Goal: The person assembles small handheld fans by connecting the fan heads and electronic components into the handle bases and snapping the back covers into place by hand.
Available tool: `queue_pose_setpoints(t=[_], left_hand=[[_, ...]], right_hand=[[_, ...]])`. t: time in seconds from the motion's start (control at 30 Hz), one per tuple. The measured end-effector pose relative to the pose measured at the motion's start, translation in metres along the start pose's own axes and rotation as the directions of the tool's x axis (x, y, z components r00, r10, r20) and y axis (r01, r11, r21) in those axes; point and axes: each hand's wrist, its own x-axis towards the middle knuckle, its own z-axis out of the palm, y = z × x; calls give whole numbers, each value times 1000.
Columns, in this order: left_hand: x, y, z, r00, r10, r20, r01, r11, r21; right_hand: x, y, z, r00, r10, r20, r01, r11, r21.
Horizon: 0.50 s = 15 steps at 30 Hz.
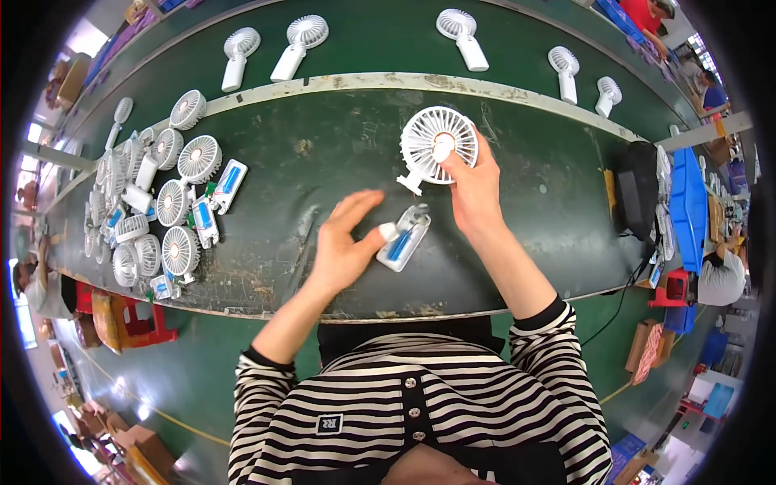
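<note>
A long workbench with a scuffed, dark green top (275,162) spans the room; along its far edge runs a pale, worn rail (364,81), with a flat green surface (388,40) beyond; on the bench's near side spreads a green floor (202,364) with a thin yellow line (194,429); a red plastic stool (149,323) stands by its left end; brown cardboard boxes (149,446) lie left of it.

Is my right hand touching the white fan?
Touching: the head view shows the right hand holding the white fan at its right side, with the thumb lying over its front.
</note>
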Motion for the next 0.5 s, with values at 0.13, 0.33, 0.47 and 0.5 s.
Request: queue_pose_setpoints(t=[0.13,0.33,0.47,0.5], left_hand=[[8,7,46,984,-116,-134,90,978,-188],[5,2,67,926,-229,-301,131,941,-313],[8,-2,64,913,73,-401,-46,996,76],[10,-1,64,893,196,-406,-122,972,199]], right_hand=[[-7,5,6,999,31,-15,-30,998,54],[-1,20,5,982,-130,-136,127,992,-24],[2,23,3,970,-126,-210,116,992,-59],[2,24,3,969,-126,-211,116,992,-56]])
